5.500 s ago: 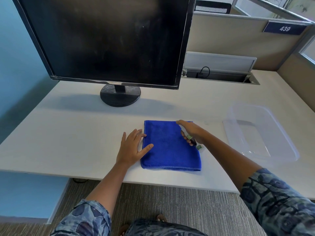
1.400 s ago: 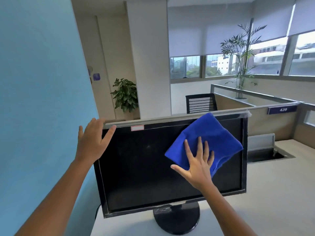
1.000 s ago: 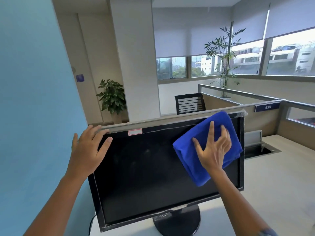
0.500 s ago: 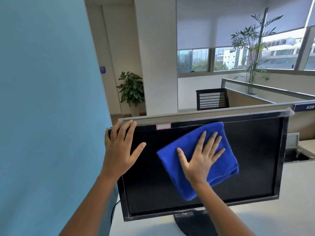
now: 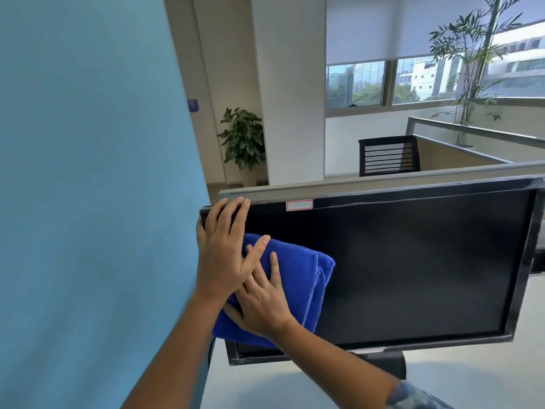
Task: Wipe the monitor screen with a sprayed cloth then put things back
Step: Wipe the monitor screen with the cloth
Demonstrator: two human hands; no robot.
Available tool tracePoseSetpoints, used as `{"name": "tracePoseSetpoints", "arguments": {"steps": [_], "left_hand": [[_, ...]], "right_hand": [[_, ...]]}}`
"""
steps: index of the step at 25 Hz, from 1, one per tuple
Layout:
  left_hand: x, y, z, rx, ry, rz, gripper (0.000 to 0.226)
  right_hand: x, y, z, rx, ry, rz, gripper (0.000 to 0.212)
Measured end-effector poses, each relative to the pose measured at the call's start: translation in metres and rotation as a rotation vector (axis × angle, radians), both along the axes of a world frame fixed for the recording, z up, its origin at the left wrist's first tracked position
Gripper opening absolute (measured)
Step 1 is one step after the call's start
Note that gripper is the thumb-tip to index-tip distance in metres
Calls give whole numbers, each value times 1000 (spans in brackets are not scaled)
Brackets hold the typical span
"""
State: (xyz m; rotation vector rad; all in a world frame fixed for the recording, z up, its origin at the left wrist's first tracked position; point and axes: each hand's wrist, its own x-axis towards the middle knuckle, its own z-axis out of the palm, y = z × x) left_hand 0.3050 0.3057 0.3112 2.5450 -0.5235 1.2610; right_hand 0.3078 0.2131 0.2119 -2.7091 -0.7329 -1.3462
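Both hands are now working at the left end of the monitor (image 5: 383, 270). Half a second ago the blue cloth (image 5: 298, 287) was being pressed near the middle of the upper screen; it is now lying against the screen's left side, just inside the bezel, bunched into folds on its right edge. The right hand (image 5: 262, 302) is pressing it flat, fingers spread wide and pinching nothing, the palm alone pinning the cloth to the glass. The left hand (image 5: 224, 255) is bracing the monitor's upper left corner, fingertips curling over the top bezel, its grip open and its thumb overlapping the right hand's fingers and the cloth's upper edge.

Since the cloth was at the right end of the screen about a second back, one sweep across the upper band is probably reaching its end. The lower part of the screen likely needs further passes. Nothing else is showing on the strip of tabletop (image 5: 460, 382) in view, so putting things back is not yet starting.
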Motion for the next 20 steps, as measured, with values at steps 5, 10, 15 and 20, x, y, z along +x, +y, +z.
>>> {"name": "tracePoseSetpoints", "arguments": {"steps": [5,10,15,20], "left_hand": [[1,-2,4,-104,-40,-80,64],[2,-7,6,-139,-74,-100,65],[5,-6,4,-165,-112,-96,61],[8,-8,3,-206,-115,-97,58]], "right_hand": [[-18,-26,-89,-285,45,-71,67],[-17,-27,-70,-150,-14,-111,73],[-2,-42,-7,208,-66,-206,75],[7,-116,13,443,-89,-401,75]]}}
